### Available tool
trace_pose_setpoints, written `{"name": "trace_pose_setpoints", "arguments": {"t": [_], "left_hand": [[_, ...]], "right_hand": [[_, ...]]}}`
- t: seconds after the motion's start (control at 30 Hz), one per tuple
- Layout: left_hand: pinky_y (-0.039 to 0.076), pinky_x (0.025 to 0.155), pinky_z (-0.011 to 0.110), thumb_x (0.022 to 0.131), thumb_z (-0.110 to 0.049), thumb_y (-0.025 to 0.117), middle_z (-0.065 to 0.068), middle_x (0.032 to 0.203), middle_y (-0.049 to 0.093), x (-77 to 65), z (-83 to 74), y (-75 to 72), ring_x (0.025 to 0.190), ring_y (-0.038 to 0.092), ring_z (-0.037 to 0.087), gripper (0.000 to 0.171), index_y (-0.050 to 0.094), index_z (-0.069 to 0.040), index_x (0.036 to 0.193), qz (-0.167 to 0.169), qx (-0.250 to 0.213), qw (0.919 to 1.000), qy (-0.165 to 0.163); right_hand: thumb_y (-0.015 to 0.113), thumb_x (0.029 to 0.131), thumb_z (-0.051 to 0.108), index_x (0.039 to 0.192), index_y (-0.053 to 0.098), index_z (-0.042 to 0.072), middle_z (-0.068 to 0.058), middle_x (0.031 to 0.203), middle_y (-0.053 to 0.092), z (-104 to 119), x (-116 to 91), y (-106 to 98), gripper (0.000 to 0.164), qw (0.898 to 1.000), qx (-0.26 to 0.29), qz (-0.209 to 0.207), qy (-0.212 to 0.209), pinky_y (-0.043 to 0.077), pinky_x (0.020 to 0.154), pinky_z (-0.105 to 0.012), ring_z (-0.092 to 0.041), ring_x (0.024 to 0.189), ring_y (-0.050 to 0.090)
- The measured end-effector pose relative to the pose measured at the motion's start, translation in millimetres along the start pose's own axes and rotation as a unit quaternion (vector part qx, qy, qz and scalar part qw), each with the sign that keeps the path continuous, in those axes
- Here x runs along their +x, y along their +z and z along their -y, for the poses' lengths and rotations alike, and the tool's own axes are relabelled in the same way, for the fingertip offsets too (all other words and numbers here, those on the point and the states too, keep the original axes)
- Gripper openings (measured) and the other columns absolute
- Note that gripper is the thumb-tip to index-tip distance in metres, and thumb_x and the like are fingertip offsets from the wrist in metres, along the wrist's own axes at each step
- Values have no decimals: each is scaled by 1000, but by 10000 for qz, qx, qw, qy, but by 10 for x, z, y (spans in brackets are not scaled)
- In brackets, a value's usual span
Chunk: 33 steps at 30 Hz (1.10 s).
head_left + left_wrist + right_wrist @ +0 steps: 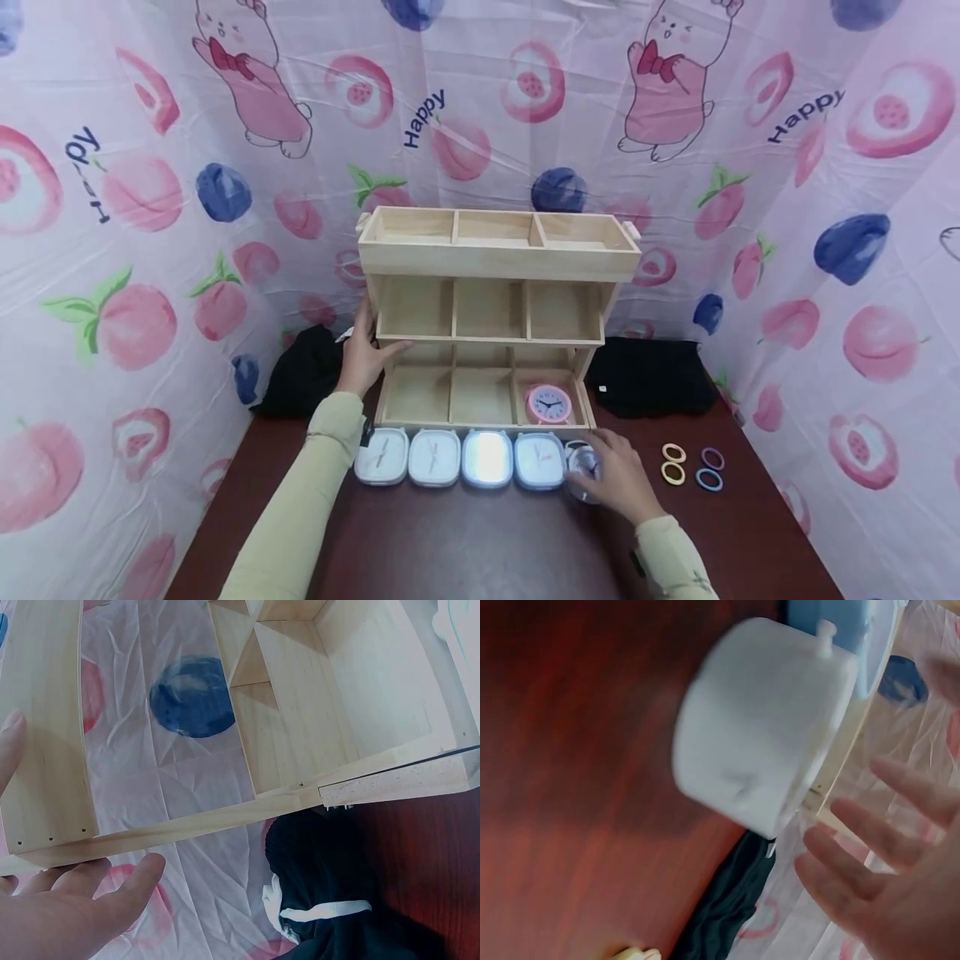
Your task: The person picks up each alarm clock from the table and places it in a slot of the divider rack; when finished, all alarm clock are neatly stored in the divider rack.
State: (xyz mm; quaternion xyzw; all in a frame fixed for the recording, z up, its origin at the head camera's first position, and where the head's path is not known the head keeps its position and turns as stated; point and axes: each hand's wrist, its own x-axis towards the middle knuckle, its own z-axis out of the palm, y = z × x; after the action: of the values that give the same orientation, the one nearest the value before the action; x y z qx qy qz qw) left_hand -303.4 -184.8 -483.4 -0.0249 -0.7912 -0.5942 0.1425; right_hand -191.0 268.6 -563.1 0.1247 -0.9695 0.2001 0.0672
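Note:
A wooden three-tier rack (480, 310) with divided compartments stands at the middle back. My left hand (362, 357) grips its left side, thumb in front and fingers along the outer side strut (180, 829). A round pink clock (548, 404) sits in the bottom right compartment. Along the rack's front edge is a row of several square pale clocks (434, 458), one with glare on its face. At the row's right end is a white clock (761, 724). Over it hovers my right hand (617, 473), fingers spread and apart from it in the right wrist view.
Two yellow rings (672, 473), a purple ring (712, 457) and a blue ring (708, 479) lie on the right of the dark red table (480, 550). Black cloth bundles (303, 375) flank the rack, the other being a black cloth (652, 379). Patterned fabric hangs around.

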Motion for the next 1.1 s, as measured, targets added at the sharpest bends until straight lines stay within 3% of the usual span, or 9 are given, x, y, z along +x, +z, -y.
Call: {"name": "trace_pose_setpoints", "arguments": {"t": [0.13,0.27,0.5,0.7,0.83,1.1], "left_hand": [[29,132,55,90,-12,88,5,179,20,-21,42,5,165,24,32,120,5,-41,172,44,37,10000,-35],[28,132,56,89,-12,88,5,179,21,-37,53,15,165,25,32,120,6,-42,172,15,0,10000,7],[28,134,48,89,-10,88,5,179,23,-59,83,33,165,26,29,121,6,-38,173,40,78,10000,41],[28,134,46,89,-10,88,6,179,23,-41,70,21,165,26,29,120,7,-36,173,3,140,9999,70],[28,134,46,88,-9,88,7,179,23,-15,42,5,165,26,29,120,8,-36,173,-9,102,9998,142],[28,134,46,88,-12,89,7,179,23,11,23,-7,165,26,28,120,8,-37,173,-22,155,9998,111]], "right_hand": [[99,70,45,145,63,4,-28,151,55,-65,-183,28,93,9985,75,510,166,45,108,-73,-53,136,54],[101,69,36,149,60,5,-24,155,54,-110,-260,57,95,9964,250,755,277,46,110,-72,-51,138,53],[102,67,22,143,65,6,-18,148,60,-159,-310,107,86,9973,278,592,325,52,106,-61,-42,128,58],[100,71,27,142,67,7,-19,141,59,-142,-326,89,81,9950,203,713,675,53,105,-63,-39,122,58],[101,68,30,144,66,5,-20,137,58,-123,-342,63,87,9932,134,848,789,54,102,-63,-37,118,57],[103,63,37,138,67,1,-18,133,67,-116,-470,4,91,9958,-152,767,473,56,96,-54,-32,109,62]]}}
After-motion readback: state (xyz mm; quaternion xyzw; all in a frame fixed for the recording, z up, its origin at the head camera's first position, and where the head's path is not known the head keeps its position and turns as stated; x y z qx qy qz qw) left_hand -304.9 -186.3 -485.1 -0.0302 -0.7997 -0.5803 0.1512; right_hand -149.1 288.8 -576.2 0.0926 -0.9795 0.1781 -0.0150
